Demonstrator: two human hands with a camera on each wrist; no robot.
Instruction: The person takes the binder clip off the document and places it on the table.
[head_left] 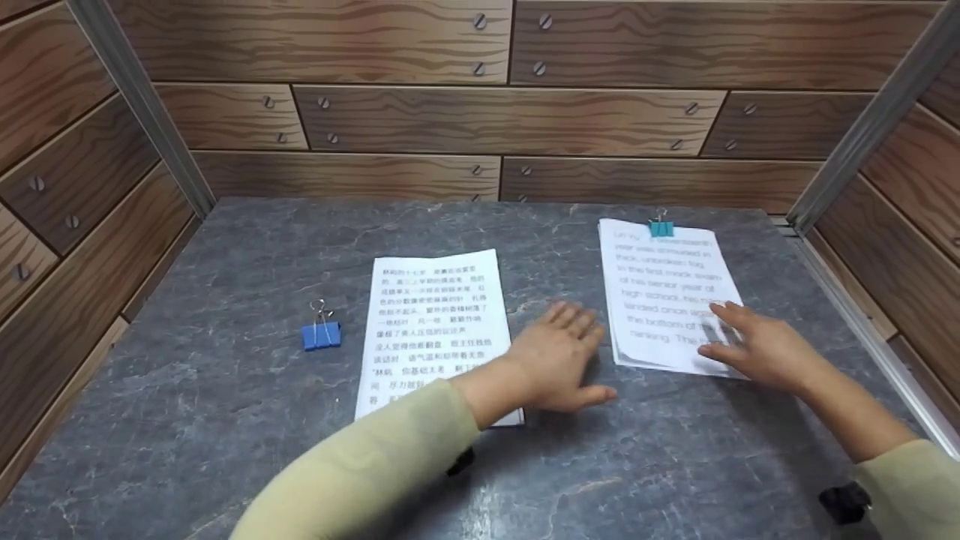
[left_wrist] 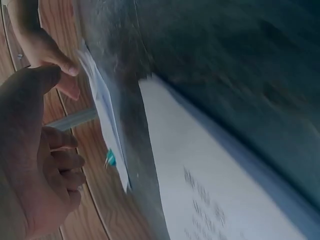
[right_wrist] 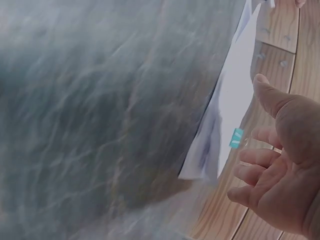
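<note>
My left hand (head_left: 559,360) hovers with fingers spread between two stacks of printed paper and holds nothing. Its wrist and sleeve cover the lower right of the left paper stack (head_left: 427,322), printed in Chinese characters. Over the lower right corner of the right paper stack (head_left: 660,292), printed in English, is my right hand (head_left: 765,349). Its thumb and fingers are apart; the right wrist view shows nothing in its palm. A teal binder clip (head_left: 661,228) grips the top edge of the right stack. Left of the Chinese pages lies a blue binder clip (head_left: 322,335), its wire handles pointing away from me.
All of this lies on a dark grey marbled tabletop (head_left: 247,300). Wood-patterned panels (head_left: 420,116) rise behind and on both sides, with metal posts at the corners. A metal rail (head_left: 892,375) runs along the table's right edge.
</note>
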